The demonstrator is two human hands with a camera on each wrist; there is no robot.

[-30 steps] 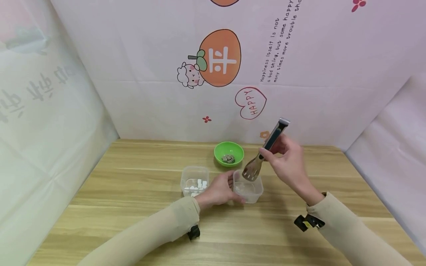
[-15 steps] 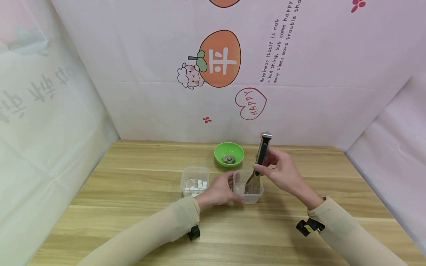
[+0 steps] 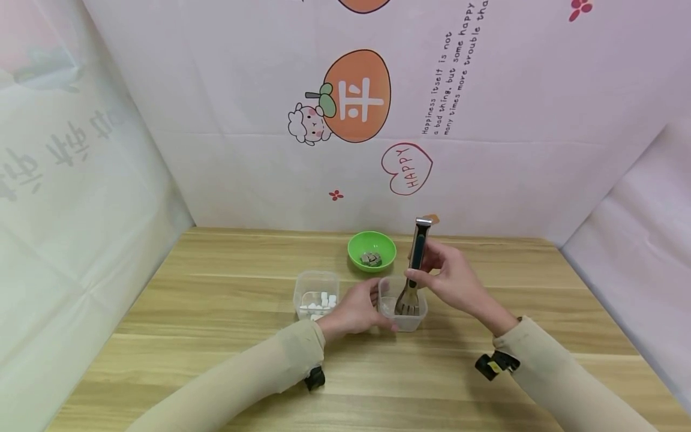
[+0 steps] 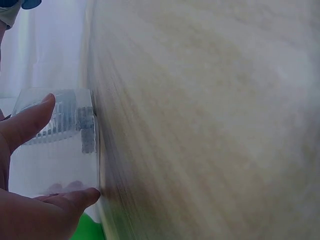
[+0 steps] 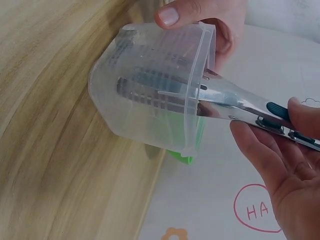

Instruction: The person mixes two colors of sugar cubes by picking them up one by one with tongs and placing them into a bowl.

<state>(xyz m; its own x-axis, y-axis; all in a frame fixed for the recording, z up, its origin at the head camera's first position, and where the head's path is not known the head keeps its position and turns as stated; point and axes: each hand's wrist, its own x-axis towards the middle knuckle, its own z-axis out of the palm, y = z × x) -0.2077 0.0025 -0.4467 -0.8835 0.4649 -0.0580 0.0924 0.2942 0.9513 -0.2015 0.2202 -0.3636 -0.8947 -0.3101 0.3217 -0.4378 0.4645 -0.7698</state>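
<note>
My right hand point(image 3: 453, 281) grips metal tongs point(image 3: 418, 249) with dark handle inserts, thumb on one arm and fingers on the other. The slotted heads of the tongs point down inside a clear plastic container point(image 3: 408, 324). My left hand point(image 3: 353, 309) holds that container from its left side, thumb at the near wall and fingers at the far wall. In the left wrist view, small greyish blocks point(image 4: 87, 132) show through the container's base beside the tong heads. Seen from the right wrist, the two tong heads point(image 5: 150, 92) lie close together behind the cloudy wall.
A green bowl point(image 3: 372, 239) with several grey-brown pieces point(image 3: 370, 258) stands behind the containers. To the left, a second clear container point(image 3: 316, 279) holds several white blocks point(image 3: 325, 299), partly behind my left forearm. The wooden table point(image 3: 227, 288) meets a printed cloth backdrop point(image 3: 248, 180).
My right hand has moved down and left, and the tongs have gone from above the rim to inside the container, more upright. My left hand stays in place.
</note>
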